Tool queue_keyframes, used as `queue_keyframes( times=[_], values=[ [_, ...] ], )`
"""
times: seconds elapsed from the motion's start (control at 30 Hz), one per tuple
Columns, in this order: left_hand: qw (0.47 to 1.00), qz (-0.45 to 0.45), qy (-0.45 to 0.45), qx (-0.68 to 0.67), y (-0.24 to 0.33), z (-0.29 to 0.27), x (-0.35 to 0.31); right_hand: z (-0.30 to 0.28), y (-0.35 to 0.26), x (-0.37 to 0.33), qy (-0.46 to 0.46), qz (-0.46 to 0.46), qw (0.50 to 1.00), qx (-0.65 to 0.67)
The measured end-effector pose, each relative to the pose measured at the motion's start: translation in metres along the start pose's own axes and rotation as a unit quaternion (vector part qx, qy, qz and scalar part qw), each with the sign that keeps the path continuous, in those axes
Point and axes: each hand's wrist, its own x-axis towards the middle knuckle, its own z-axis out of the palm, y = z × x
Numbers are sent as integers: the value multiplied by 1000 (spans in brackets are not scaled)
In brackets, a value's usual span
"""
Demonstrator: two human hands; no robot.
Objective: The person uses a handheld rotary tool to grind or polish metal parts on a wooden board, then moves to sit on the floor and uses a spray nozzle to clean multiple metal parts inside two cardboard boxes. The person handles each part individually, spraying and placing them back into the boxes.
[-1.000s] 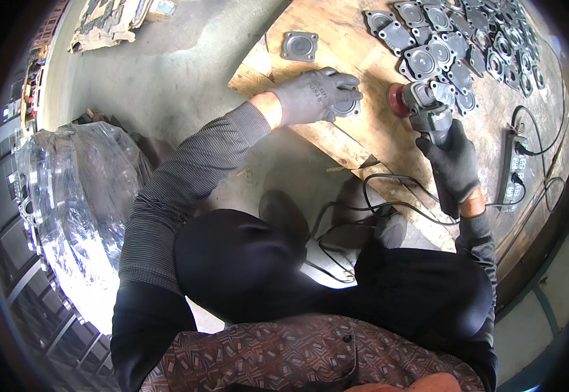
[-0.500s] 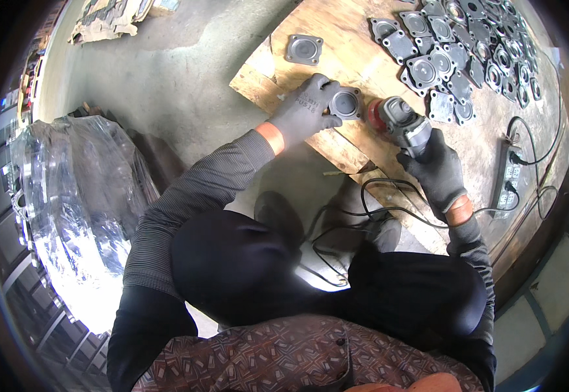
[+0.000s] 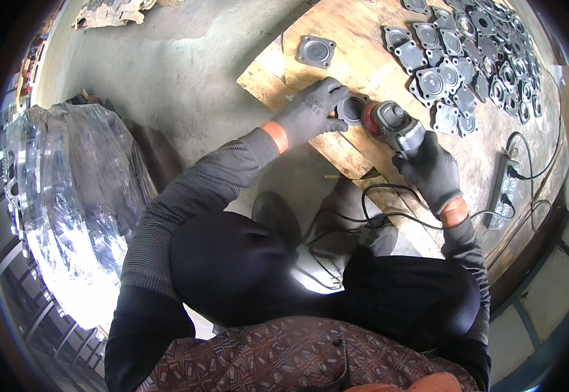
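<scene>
My left hand (image 3: 310, 111), in a grey glove, grips the left side of a dark metal flange plate (image 3: 351, 110) with a round recessed middle. The plate lies flat near the edge of the wooden board (image 3: 356, 32). My right hand (image 3: 436, 171), also gloved, is wrapped round the body of a grey angle grinder (image 3: 402, 127). The grinder's red disc (image 3: 371, 118) meets or overlaps the plate's right edge; whether it touches, I cannot tell. A second flange plate (image 3: 316, 51) lies alone farther back on the board.
Many similar dark plates (image 3: 431, 81) are heaped at the back right. A power strip (image 3: 501, 193) with plugs lies at the right. The black cord (image 3: 395, 215) loops below my right hand. Clear plastic sheeting (image 3: 75, 196) covers a stack at the left.
The grinder has moved left, closing the gap between its disc and the plate. My left hand keeps its hold on the plate. The whole view has shifted slightly.
</scene>
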Motion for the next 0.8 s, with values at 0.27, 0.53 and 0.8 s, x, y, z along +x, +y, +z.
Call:
queue_keyframes(
  times=[0.27, 0.53, 0.8],
  values=[
    [1000, 12, 13, -5, -1, 0, 2, 3, -4, 14, 5, -3, 1000, 14],
    [997, 7, 59, -41, -7, 6, 2, 1, -12, 22, -8, -14, 1000, 26],
    [998, -23, 41, -32, -2, 2, -2, 6, -24, 30, -21, -20, 1000, 11]
  ],
)
